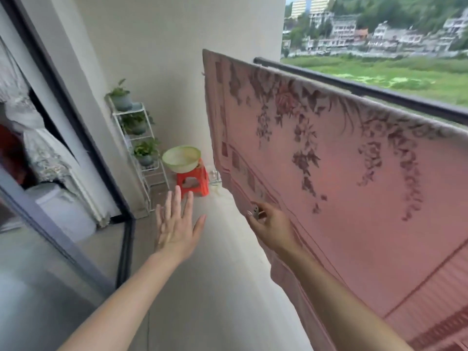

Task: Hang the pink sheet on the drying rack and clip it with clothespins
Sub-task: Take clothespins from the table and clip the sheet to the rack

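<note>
Glass sliding door (pixel 50 287), dark frame, far left. White wire plant stand (pixel 149 124) with three potted plants, against the wall. Pale green basin (pixel 181 159), seated on a red stool (pixel 196 190). Our left hand (pixel 174 229): flat, fingers straight and spread, holding nothing, in mid-air. Our right hand (pixel 274 226): thumb and fingers pinching a small pale clothespin (pixel 255 211) (blurred, so we list it cautiously), just beside the sheet's left hem. Pink sheet (pixel 342 173), floral print, draped over a support hidden beneath it, hanging near the dark balcony rail (pixel 379 93).
</note>
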Motion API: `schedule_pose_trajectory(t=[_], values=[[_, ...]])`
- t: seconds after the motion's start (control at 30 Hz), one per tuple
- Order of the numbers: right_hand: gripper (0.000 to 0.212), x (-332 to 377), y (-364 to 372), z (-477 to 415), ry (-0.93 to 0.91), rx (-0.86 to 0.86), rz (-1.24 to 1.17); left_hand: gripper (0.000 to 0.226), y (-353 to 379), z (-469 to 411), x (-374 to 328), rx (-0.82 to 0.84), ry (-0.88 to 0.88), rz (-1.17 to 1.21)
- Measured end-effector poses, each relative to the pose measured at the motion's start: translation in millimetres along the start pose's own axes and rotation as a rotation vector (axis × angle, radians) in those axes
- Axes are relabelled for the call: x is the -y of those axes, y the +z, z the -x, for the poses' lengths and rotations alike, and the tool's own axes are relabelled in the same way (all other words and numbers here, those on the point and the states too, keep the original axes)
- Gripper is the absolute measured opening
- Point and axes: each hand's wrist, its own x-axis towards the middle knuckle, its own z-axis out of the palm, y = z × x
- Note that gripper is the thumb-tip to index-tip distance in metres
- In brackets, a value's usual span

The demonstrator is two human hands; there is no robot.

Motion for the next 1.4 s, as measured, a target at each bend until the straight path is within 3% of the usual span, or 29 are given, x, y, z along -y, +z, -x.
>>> schedule_pose_trajectory(t=[0.27,0.53,0.7,0.9,1.13,1.4], values=[[0.031,2.4,64.7,-216.2,0.017,0.045,-0.053,0.072,8.8,-202.6,32.4,-0.013,-0.011,-0.025],[0.033,36.6,204.0,-394.8,-0.084,0.125,-0.038,0.074,58.8,-365.5,135.2,-0.046,-0.097,-0.022],[0.03,54.6,289.4,-500.6,-0.07,0.11,-0.012,0.07,92.3,-488.1,202.5,0.011,-0.09,0.041],[0.038,69.8,335.8,-633.5,-0.04,0.003,0.035,0.068,107.2,-642.5,249.1,0.02,-0.032,0.087],[0.026,28.4,390.3,-769.1,0.081,-0.042,-0.069,0.066,178.9,-793.5,258.3,0.066,0.013,0.163],[0.022,-25.5,451.8,-965.4,0.14,-0.023,0.014,0.069,260.8,-992.6,272.8,0.194,0.054,0.185]])
